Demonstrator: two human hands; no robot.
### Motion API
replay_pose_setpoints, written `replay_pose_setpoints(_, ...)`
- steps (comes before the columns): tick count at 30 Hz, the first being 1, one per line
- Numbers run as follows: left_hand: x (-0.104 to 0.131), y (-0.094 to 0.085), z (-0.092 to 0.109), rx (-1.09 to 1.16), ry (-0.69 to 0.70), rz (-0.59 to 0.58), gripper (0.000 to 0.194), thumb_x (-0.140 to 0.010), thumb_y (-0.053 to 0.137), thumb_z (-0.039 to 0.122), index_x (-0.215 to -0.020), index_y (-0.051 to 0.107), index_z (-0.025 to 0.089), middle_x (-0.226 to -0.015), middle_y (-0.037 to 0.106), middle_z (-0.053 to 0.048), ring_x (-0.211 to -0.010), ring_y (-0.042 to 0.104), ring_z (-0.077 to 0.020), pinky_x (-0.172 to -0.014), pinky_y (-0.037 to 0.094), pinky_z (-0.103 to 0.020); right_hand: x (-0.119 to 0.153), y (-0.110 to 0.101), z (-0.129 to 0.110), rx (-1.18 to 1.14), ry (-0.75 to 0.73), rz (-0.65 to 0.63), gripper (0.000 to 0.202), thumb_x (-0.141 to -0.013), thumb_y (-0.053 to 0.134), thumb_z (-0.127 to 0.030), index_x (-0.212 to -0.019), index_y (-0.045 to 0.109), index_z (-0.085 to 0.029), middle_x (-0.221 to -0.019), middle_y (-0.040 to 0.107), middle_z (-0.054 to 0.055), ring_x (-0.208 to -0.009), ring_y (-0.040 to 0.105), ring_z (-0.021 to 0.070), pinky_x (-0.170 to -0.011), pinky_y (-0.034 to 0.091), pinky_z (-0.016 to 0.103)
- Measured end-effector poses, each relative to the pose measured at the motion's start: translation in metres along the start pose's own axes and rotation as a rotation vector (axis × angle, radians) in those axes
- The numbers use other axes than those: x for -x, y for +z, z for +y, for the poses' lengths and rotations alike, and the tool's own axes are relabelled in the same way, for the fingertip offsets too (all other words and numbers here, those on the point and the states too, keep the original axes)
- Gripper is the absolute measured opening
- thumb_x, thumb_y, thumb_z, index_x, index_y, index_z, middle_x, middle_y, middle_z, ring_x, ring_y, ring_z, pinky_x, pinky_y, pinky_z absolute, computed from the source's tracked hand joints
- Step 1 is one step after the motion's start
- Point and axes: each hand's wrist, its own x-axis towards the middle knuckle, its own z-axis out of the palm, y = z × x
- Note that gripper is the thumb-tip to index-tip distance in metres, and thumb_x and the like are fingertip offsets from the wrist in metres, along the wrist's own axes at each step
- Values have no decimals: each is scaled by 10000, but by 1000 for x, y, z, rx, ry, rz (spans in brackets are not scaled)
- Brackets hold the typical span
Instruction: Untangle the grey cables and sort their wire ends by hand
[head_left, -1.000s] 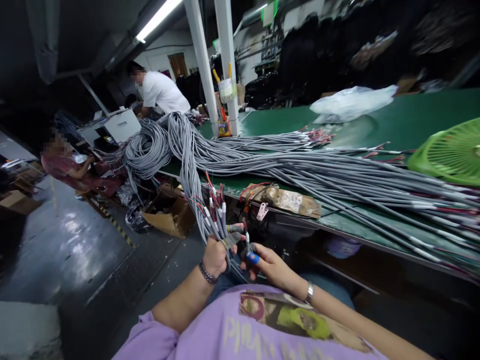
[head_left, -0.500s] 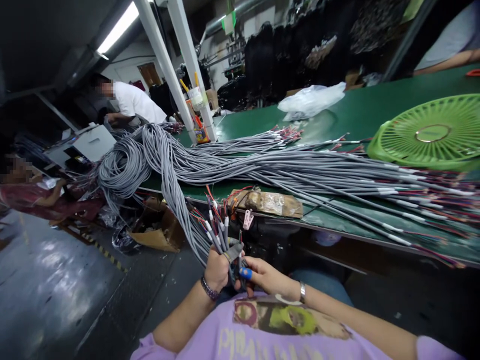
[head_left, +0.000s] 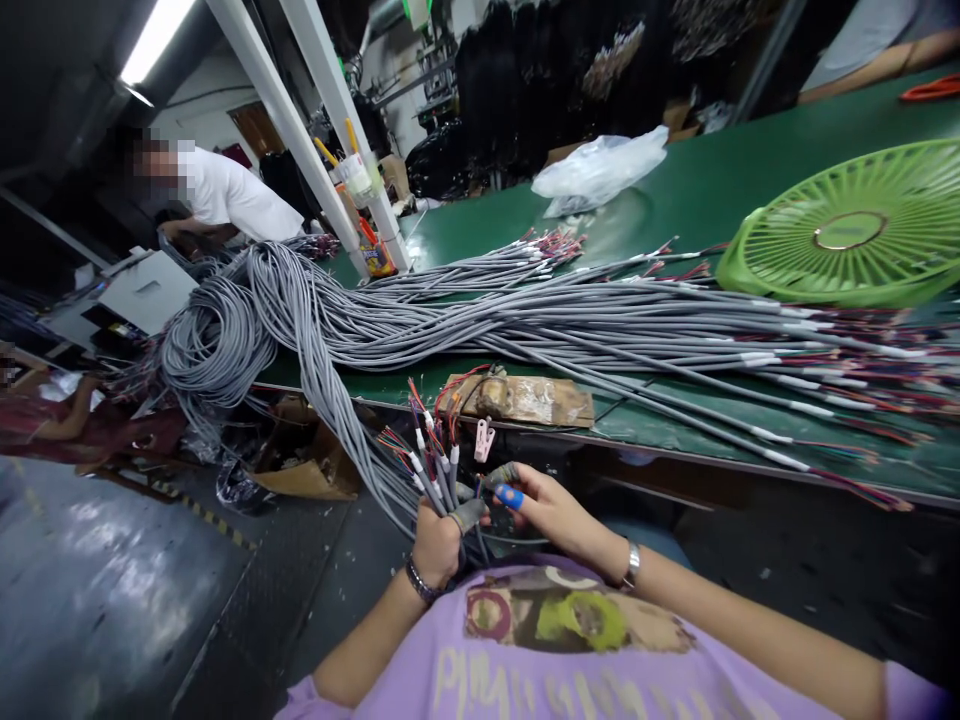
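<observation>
Several cable ends [head_left: 433, 465] stand up from my closed left hand [head_left: 437, 540], below the bench [head_left: 675, 200] edge. My right hand [head_left: 551, 510] pinches one end; best to separate it cleanly, keeping the rest clamped.

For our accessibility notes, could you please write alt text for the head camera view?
A seated person's left hand grips a bundle of grey cables with coloured wire ends, while the right hand touches those ends. The cables trail across a green workbench beside a green fan guard; another person in a white shirt works behind.
</observation>
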Motion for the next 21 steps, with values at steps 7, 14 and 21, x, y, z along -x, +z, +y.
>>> replay_pose_setpoints(7, -3, 2, 1, -129, 38, -163, 121, -651, 735, 247, -713, 693, 152, -685, 683, -27, -634, 607, -163, -644, 485, -283, -6, 10, -16, -74, 36, -25, 313, -640, 728, -405, -670, 500, -191, -585, 543, -47, -516, 536, 112, -525, 465, 255)
replay_pose_setpoints(14, -2, -7, 3, -124, -108, -169, 178, -633, 747, 275, -734, 698, 137, -557, 648, -17, -471, 571, -145, -496, 464, -263, -7, 7, -24, -62, 10, -209, 190, -730, 646, -342, -743, 547, -179, -619, 630, -11, -577, 621, 161, -569, 471, 273)
replay_pose_setpoints(21, -5, -1, -4, 140, -42, 107, 181, -597, 754, 286, -636, 664, 133, -491, 625, -19, -539, 625, -179, -564, 504, -295, -10, 10, -15, -160, 136, -22, 256, -686, 684, -390, -699, 561, -166, -585, 606, -23, -450, 417, 64, -459, 353, 206)
